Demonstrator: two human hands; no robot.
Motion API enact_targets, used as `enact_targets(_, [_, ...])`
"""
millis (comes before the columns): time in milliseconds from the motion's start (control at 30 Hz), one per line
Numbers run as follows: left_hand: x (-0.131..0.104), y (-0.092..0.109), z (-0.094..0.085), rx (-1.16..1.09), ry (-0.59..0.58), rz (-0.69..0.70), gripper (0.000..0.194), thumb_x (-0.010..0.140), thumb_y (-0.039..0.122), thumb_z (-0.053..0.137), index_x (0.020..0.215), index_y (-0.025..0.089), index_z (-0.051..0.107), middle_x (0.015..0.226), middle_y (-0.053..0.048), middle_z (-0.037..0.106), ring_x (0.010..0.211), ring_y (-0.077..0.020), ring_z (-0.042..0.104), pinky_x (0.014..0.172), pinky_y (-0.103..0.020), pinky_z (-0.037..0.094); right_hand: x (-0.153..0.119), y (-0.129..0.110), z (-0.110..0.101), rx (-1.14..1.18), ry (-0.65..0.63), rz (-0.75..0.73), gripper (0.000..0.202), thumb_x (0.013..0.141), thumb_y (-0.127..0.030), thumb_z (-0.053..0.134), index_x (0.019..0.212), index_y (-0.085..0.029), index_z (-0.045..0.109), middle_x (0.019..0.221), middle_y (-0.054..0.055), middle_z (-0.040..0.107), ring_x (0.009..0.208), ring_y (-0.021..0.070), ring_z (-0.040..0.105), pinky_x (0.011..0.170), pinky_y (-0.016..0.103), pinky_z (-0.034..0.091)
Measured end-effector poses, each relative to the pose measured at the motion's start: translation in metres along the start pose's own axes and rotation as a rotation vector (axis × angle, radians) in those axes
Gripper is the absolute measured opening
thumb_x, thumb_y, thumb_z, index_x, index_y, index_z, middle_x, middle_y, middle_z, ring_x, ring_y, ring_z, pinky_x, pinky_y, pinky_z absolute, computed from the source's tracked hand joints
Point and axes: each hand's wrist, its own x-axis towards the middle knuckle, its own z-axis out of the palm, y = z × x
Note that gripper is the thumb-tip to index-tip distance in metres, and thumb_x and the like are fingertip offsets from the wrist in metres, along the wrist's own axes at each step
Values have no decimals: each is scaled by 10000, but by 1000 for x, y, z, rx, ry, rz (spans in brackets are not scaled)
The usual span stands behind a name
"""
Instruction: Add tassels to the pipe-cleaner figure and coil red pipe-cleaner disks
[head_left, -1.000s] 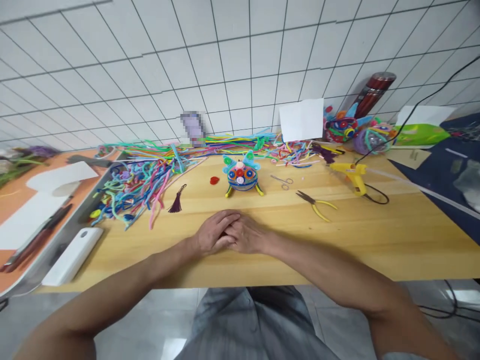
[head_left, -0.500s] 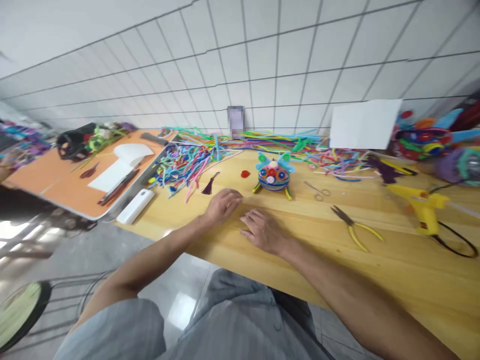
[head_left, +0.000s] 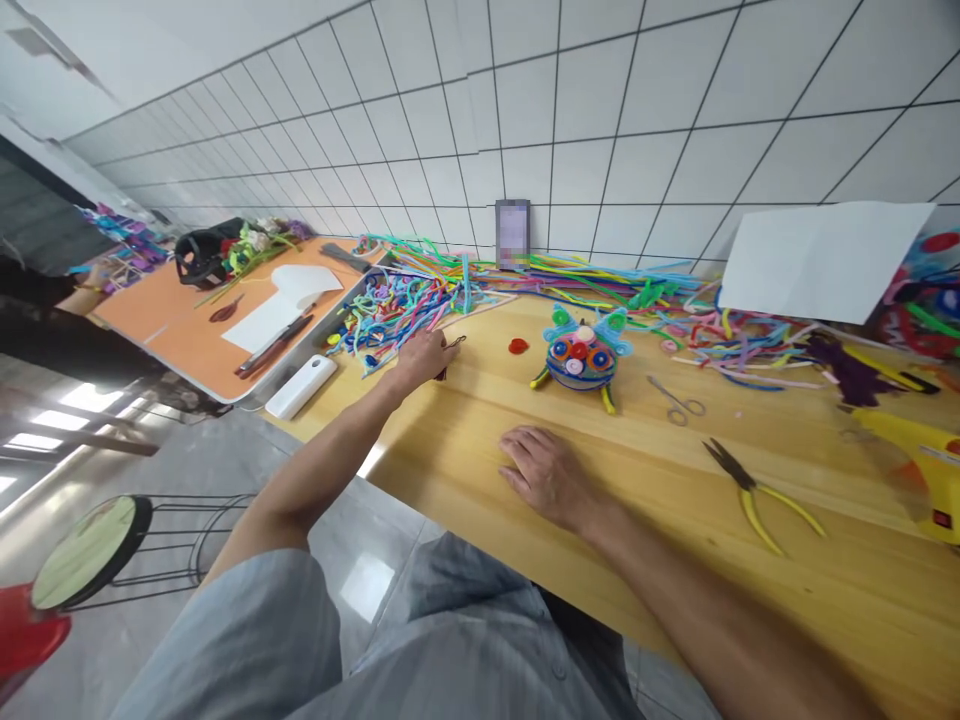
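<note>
My left hand (head_left: pixel 421 362) reaches over the wooden table with its fingers closed around a dark purple tassel (head_left: pixel 444 374). The tassel's top loop sticks out past the fingers, while most of the strands are hidden under the hand. My right hand (head_left: pixel 546 472) rests on the tabletop, holding nothing, with its fingers slightly bent and the thumb apart. Beyond it stands a colourful pipe-cleaner animal figure (head_left: pixel 580 352) with blue-green ears, round eyes and yellow-tipped legs. A small red piece (head_left: pixel 518 346) lies between the tassel and the figure.
Small scissors (head_left: pixel 678 402), yellow-handled pliers (head_left: pixel 757 492) and a yellow glue gun (head_left: pixel 930 470) lie to the right. Pipe cleaners (head_left: pixel 409 305) are heaped behind and at left. A white device (head_left: pixel 301 387) sits by the orange table (head_left: pixel 161 318). A phone (head_left: pixel 513 235) leans on the wall.
My left hand has moved left and away from me, onto the tassel, and closed on it. My right hand stays on the table. The view has swung somewhat to the left.
</note>
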Motion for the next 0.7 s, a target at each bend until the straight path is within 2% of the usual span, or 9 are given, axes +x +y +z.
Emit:
enact_targets(133, [7,-1,0,30,-48,28,209,962,334,623,957,149,721,1056,-167,772,974,-281,705,778,-319,503,-1,1,1,7,20,-15,303,893,-139,755,1173,-165,644,1148,144,763,1089,318,715,969,503,629])
enact_targets(333, [14,-4,2,-38,-72,213,75,923,214,628,879,190,683,905,-95,756,864,-244,692,750,-309,495,-1,-3,-5,-24,-4,6,257,941,-162,701,1190,-178,640,1148,140,771,1088,300,725,970,492,630])
enact_targets(400, [15,-5,9,-80,-58,281,70,925,180,607,917,195,675,958,-97,757,923,-252,694,799,-319,500,0,-5,-7,-45,2,3,232,968,-185,676,1197,-176,638,1138,138,773,1098,293,726,974,480,628])
enact_targets(567, [8,-12,34,-170,37,390,221,1014,207,502,1182,172,640,1179,-149,723,1052,-290,681,885,-383,513,1,-8,-14,-58,-23,31,253,1016,-284,654,1237,-165,624,1151,137,779,1138,287,728,980,473,624])
enact_targets(700, [0,-21,50,-230,132,463,218,1044,246,492,1169,175,657,1048,-132,714,1002,-289,676,877,-396,526,2,-11,-17,-88,-60,68,237,1022,-282,645,1239,-187,632,1149,126,790,1133,281,742,960,470,630])
